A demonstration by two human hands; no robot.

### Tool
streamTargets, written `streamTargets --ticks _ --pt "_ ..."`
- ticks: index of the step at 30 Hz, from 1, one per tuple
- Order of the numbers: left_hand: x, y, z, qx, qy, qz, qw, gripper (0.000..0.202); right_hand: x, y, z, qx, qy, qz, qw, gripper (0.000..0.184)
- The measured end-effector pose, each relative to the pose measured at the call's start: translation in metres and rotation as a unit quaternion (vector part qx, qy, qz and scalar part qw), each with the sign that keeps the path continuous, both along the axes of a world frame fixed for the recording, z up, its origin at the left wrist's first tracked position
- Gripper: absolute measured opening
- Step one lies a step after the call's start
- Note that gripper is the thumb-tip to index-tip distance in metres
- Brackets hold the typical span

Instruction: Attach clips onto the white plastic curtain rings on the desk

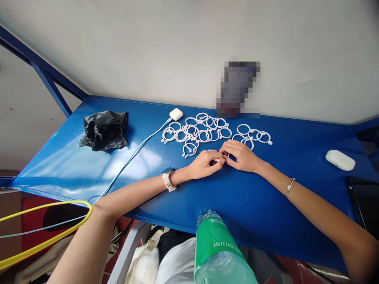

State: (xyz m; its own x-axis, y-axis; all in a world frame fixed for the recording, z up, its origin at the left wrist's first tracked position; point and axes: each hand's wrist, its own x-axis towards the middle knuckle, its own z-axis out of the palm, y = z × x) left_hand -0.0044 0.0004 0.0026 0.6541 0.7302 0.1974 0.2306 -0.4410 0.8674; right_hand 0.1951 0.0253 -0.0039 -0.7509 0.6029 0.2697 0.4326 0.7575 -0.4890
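Observation:
My left hand (204, 163) and my right hand (241, 156) meet fingertip to fingertip just above the blue table (166, 197). Closed in a pinch, the left fingers grip a small white plastic curtain ring (218, 160), of which only a short piece shows. The right thumb and forefinger are pinched at its other end, and the fingers hide most of the ring. Beyond my left hand lies a loose spread of several white curtain rings (193, 137), many overlapping. A smaller group of rings (251, 138) lies just past my right hand, partly covered by it.
A crumpled black plastic bag (105, 130) sits at the left. A white charger (176, 114) trails a pale cable (130, 157). At the right are a white earbud case (340, 159) and a dark device (365, 201). A green-labelled bottle (216, 240) stands close in front; a blurred object leans on the wall.

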Motion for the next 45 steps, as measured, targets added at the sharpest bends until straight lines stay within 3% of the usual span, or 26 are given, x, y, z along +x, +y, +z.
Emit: streamTargets --ticks 11,21,34,45 --pt "-0.0002 -0.0007 -0.0012 0.063 0.030 -0.039 0.997 0.028 -0.0008 0.0008 0.0017 -0.001 -0.001 -0.005 1.000 0.011" --pt "-0.0008 -0.0007 -0.0019 0.070 0.049 -0.050 0.995 0.025 -0.0010 0.0008 0.0022 0.007 -0.005 -0.003 1.000 0.012" --pt "0.0004 -0.0008 -0.0007 0.054 0.011 -0.030 0.998 0.030 -0.0005 0.0005 0.0012 0.004 -0.009 -0.002 1.000 0.014" --pt "-0.0005 -0.0011 -0.0010 0.097 -0.038 0.005 0.995 0.035 0.0008 0.0011 0.0003 0.004 -0.010 0.002 1.000 0.019"
